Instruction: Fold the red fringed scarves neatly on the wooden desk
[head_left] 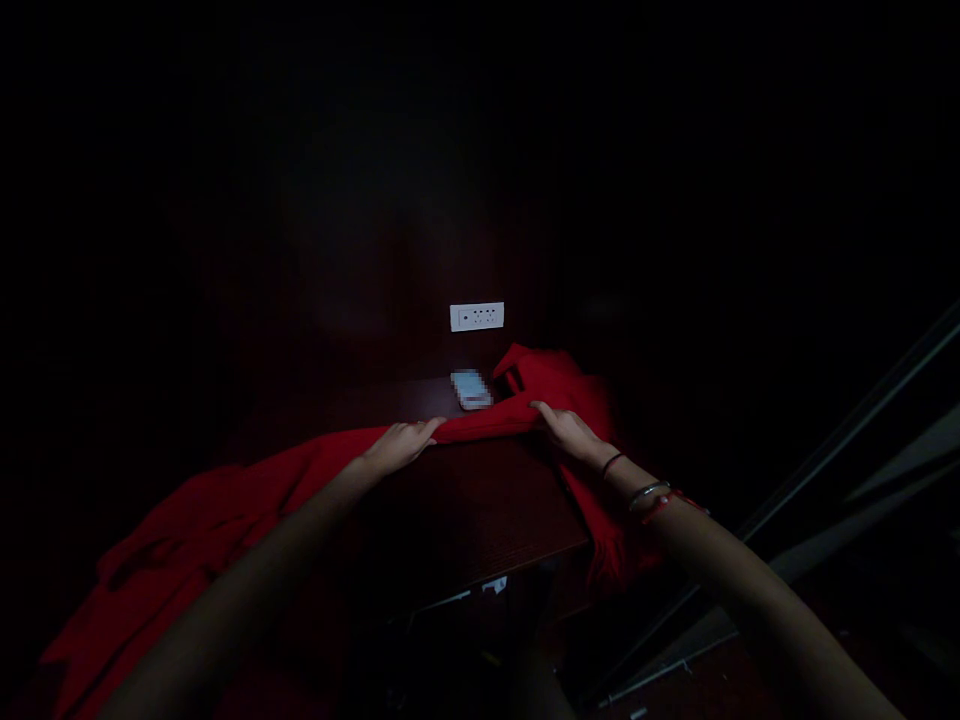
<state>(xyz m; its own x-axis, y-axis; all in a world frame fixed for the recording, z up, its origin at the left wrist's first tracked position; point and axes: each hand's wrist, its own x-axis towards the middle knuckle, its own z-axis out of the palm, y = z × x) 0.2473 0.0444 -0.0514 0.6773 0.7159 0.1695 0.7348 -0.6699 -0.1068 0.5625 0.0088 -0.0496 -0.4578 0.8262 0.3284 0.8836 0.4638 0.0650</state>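
A long red cloth with a fringed end, much like a scarf or shawl, stretches between my hands above a dark wooden tabletop. My left hand grips its edge near the middle of the view. Farther right, my right hand is closed on the same edge, bracelets at the wrist. On the left the cloth spreads out in loose folds down toward the lower corner. Beyond my right hand it bunches up on the table, and its fringe hangs over the table's right edge.
A lit phone-like device, its face blurred, lies on the table just behind the cloth. A white socket panel is on the dark wall above. At the right, a pale slanted edge runs through the gloom. Most surroundings are too dark to make out.
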